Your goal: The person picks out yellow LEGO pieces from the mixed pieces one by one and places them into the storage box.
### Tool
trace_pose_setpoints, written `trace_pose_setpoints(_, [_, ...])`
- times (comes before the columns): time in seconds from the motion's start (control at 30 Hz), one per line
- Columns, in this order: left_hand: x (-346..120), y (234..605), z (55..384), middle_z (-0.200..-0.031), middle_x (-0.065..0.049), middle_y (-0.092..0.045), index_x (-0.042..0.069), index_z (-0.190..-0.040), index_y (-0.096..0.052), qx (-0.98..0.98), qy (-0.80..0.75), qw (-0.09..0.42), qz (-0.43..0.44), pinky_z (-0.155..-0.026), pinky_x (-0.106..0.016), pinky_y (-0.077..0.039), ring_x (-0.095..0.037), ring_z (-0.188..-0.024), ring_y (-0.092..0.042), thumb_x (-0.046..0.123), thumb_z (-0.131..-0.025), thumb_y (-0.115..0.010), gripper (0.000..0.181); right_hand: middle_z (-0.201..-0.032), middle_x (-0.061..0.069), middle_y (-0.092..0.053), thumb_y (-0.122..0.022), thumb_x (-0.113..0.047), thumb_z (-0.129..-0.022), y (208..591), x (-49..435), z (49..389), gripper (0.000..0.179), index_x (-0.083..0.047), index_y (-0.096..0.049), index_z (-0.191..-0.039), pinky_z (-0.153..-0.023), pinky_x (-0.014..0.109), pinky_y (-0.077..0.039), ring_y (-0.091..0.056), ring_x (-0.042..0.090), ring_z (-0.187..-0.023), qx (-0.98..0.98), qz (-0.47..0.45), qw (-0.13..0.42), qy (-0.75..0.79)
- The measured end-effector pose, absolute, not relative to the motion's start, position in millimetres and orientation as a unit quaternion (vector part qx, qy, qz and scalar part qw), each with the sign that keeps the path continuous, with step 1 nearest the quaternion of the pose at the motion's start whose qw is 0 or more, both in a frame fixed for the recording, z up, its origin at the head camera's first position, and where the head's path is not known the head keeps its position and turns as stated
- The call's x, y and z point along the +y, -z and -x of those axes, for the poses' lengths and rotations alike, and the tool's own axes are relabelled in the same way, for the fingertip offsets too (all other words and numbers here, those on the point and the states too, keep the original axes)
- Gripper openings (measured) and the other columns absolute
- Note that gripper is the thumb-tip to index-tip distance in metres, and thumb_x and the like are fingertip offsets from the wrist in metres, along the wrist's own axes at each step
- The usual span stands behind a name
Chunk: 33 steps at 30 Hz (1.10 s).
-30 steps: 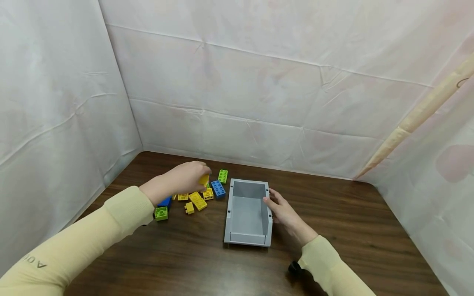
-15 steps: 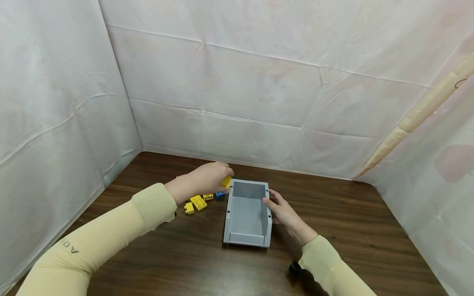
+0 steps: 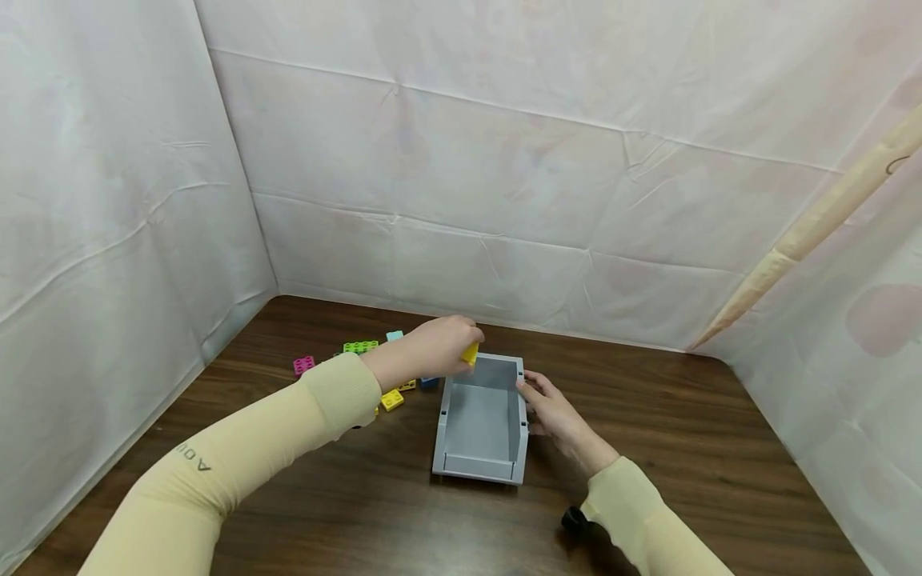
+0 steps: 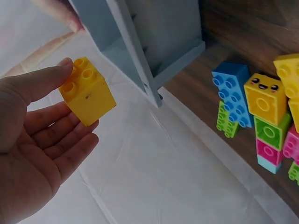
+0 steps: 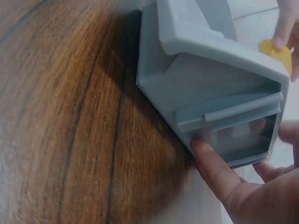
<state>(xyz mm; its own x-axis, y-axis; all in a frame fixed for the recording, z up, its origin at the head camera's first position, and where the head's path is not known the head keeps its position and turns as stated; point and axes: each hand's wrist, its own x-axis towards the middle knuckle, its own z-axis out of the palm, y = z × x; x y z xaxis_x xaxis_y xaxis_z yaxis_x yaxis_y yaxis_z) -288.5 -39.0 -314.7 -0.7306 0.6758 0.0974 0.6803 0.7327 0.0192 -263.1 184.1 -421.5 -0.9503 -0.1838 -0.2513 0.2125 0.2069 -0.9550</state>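
Observation:
In the head view my left hand [image 3: 452, 344] is over the far left corner of a grey plastic storage bin [image 3: 481, 468]. It pinches a yellow toy building brick [image 4: 91, 95] between thumb and fingers, studs showing in the left wrist view. My right hand [image 3: 558, 412] holds the bin's right wall, thumb at the rim and fingers along the outside; in the right wrist view a fingertip [image 5: 201, 144] touches the ridged outer side. Left of the bin lie more bricks, among them a blue brick [image 4: 232, 93] and a yellow brick with a printed face [image 4: 265, 98].
Partly hidden behind the left arm are a pink brick [image 3: 304, 365], a green brick [image 3: 360, 347], a light blue brick [image 3: 394, 336] and a flat yellow brick [image 3: 392, 400]. The dark wood table [image 3: 648, 416] ends at white cloth [image 3: 504, 184] on the back and sides.
My left hand has carried the yellow brick rightward from the brick pile to the bin's far left corner. The right hand keeps its hold, and the bin has shifted very slightly.

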Motion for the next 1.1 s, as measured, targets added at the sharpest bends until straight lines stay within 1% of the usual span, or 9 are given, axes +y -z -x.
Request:
trace_pose_setpoints(0.1, [-33, 316, 294, -0.106, -0.004, -0.064, 0.008, -0.116, -0.065, -0.930, 0.038, 0.039, 0.363, -0.083, -0.030, -0.052, -0.016, -0.094, -0.059, 0.026, -0.081, -0.075, 0.041, -0.134, 0.019, -0.042, -0.044, -0.035, -0.100, 423, 183, 264, 0.051, -0.011, -0.033, -0.143, -0.076, 0.039, -0.054, -0.052, 0.031, -0.109, 0.761, -0.013, 0.155, 0.630])
trace_pose_setpoints(0.27, [-22, 321, 299, -0.108, -0.004, -0.065, 0.007, -0.117, -0.064, -0.929, 0.046, 0.029, 0.367, -0.084, -0.029, -0.052, -0.016, -0.094, -0.059, 0.027, -0.081, -0.074, 0.042, -0.131, 0.019, -0.046, -0.046, -0.033, -0.100, 422, 182, 265, 0.050, -0.010, -0.034, -0.143, -0.074, 0.038, -0.054, -0.054, 0.030, -0.106, 0.760, -0.020, 0.151, 0.632])
trace_pose_setpoints(0.57, [2, 328, 305, -0.103, -0.002, -0.066, 0.007, -0.115, -0.065, -0.929, 0.047, 0.014, 0.366, -0.080, -0.026, -0.051, -0.013, -0.089, -0.058, 0.029, -0.080, -0.075, 0.042, -0.131, 0.021, -0.045, -0.046, -0.035, -0.099, 419, 184, 267, 0.053, -0.012, -0.030, -0.145, -0.073, 0.039, -0.055, -0.055, 0.030, -0.107, 0.758, -0.016, 0.154, 0.633])
trace_pose_setpoints(0.73, [9, 335, 311, -0.101, -0.001, -0.066, 0.006, -0.114, -0.065, -0.926, 0.047, -0.001, 0.376, -0.077, -0.025, -0.051, -0.012, -0.087, -0.057, 0.028, -0.080, -0.075, 0.041, -0.129, 0.018, -0.046, -0.046, -0.034, -0.099, 421, 183, 267, 0.050, -0.014, -0.033, -0.143, -0.070, 0.037, -0.054, -0.056, 0.028, -0.103, 0.756, -0.017, 0.152, 0.636])
trace_pose_setpoints(0.87, [12, 339, 312, -0.101, -0.001, -0.065, 0.006, -0.115, -0.065, -0.925, 0.046, -0.011, 0.376, -0.078, -0.025, -0.051, -0.012, -0.086, -0.057, 0.028, -0.080, -0.075, 0.043, -0.127, 0.015, -0.047, -0.047, -0.032, -0.099, 423, 182, 268, 0.048, -0.014, -0.035, -0.142, -0.070, 0.037, -0.055, -0.056, 0.027, -0.101, 0.755, -0.018, 0.146, 0.639])
trace_pose_setpoints(1.1, [17, 349, 308, -0.098, -0.001, -0.065, 0.007, -0.112, -0.065, -0.926, 0.044, -0.027, 0.374, -0.075, -0.022, -0.050, -0.011, -0.081, -0.054, 0.029, -0.079, -0.076, 0.041, -0.129, 0.016, -0.045, -0.046, -0.031, -0.099, 424, 182, 266, 0.048, -0.013, -0.034, -0.142, -0.070, 0.037, -0.055, -0.057, 0.028, -0.103, 0.762, -0.008, 0.136, 0.633])
